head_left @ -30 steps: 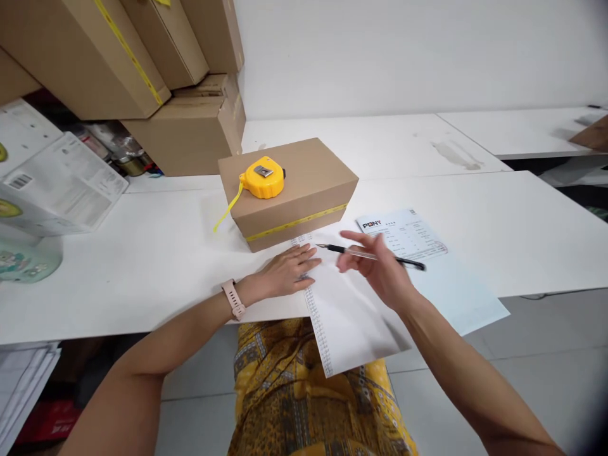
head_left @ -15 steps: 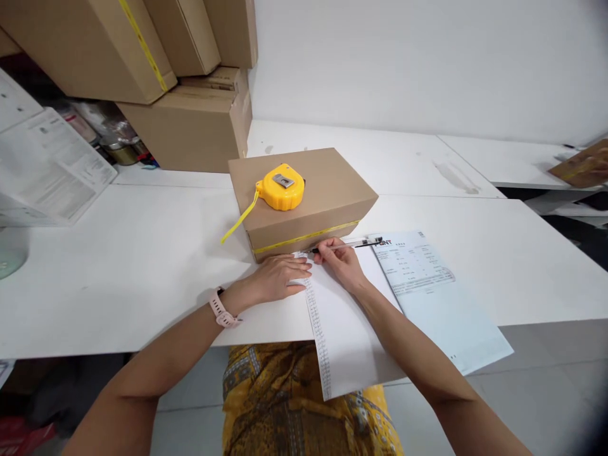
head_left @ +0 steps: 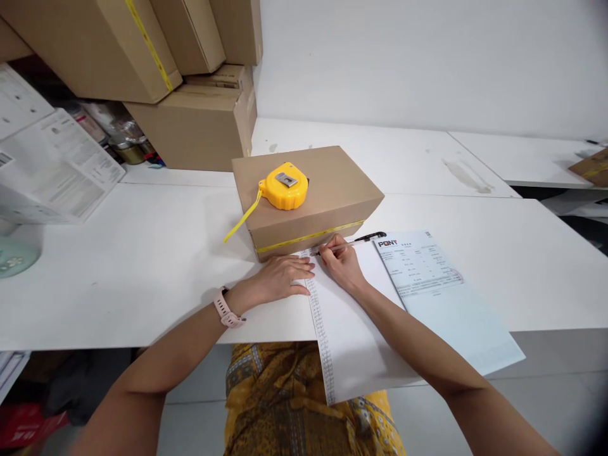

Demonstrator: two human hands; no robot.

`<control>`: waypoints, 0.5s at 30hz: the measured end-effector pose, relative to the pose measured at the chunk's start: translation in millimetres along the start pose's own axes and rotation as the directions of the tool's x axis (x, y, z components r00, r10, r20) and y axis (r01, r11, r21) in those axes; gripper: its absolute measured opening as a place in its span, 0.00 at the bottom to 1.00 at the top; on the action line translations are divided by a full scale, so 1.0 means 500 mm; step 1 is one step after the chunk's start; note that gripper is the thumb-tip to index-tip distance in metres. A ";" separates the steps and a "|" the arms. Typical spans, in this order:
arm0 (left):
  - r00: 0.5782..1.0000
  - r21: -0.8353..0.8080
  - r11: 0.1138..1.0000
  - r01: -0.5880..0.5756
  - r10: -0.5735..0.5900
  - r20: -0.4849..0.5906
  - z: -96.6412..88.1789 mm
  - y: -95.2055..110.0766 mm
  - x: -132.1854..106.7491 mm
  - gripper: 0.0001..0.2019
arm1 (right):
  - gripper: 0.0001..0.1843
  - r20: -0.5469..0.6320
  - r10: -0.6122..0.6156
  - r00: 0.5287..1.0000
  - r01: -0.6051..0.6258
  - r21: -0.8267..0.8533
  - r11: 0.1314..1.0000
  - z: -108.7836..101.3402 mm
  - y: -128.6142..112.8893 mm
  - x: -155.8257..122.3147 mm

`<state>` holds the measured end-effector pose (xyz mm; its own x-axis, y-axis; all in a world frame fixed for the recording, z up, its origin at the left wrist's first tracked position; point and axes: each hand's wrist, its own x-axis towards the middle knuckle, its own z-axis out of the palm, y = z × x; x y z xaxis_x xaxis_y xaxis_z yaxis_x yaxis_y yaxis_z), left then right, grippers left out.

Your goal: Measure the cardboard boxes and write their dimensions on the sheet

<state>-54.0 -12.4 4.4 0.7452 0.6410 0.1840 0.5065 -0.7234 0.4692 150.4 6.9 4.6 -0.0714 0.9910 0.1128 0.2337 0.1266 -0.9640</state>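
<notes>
My right hand (head_left: 341,265) is closed on a black pen (head_left: 357,241), its tip touching the top of a white sheet (head_left: 351,329) with a printed column down its left edge. My left hand (head_left: 280,278), a pale pink watch on the wrist, lies flat with fingers stretched on that sheet's left edge. Just beyond both hands sits a small brown cardboard box (head_left: 332,190) with yellow tape along its side. A yellow tape measure (head_left: 284,187) rests on the box, its tape hanging over the left side. A pale blue printed form (head_left: 437,285) lies to the right.
Large cardboard boxes (head_left: 190,120) are stacked at the back left on the white table (head_left: 118,253). White printed cartons (head_left: 52,171) and a pale green object (head_left: 14,256) stand at the left. A second white table (head_left: 522,158) lies at the back right with a brown box corner.
My right hand swung the pen from mid-air over the blue form down to the top of the white sheet by the box. My left hand stayed flat on the sheet.
</notes>
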 end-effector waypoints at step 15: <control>0.993 -0.092 0.992 0.088 -0.094 -0.067 -0.018 0.016 0.001 0.10 | 0.17 -0.019 -0.009 1.000 0.009 -0.027 1.000 0.003 0.011 -0.008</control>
<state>-53.7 -15.6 16.2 0.6633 0.7220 0.1969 0.5275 -0.6378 0.5612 150.4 3.8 -1.7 -0.0555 0.9905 0.1262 0.2595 0.1364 -0.9561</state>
